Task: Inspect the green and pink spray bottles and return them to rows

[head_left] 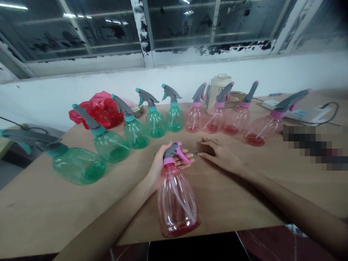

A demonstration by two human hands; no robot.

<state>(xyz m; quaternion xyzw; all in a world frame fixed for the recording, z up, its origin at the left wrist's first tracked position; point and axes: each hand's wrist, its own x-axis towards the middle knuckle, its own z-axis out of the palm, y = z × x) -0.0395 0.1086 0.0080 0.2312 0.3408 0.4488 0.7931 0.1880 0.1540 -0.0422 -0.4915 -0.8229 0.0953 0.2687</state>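
Note:
A clear pink spray bottle (pixel 178 203) with a grey and pink trigger head lies tilted near the table's front edge, its base toward me. My left hand (pixel 160 159) is closed around its neck and head, fingers showing behind the pink trigger. To the right, my right hand (pixel 221 154) rests low over the table with its fingers stretched out, apart from the bottle and holding nothing. Beyond my hands, several green spray bottles (pixel 156 123) curve off to the left. Several pink spray bottles (pixel 236 119) stand in a row to the right.
A crumpled red plastic bag (pixel 96 110) lies behind the green bottles. Behind the pink ones stands a cream-coloured canister (pixel 219 88). At the right, a white power strip (pixel 310 112) with a dark cable lies on the wooden table (pixel 228 203). A white wall and windows close off the back.

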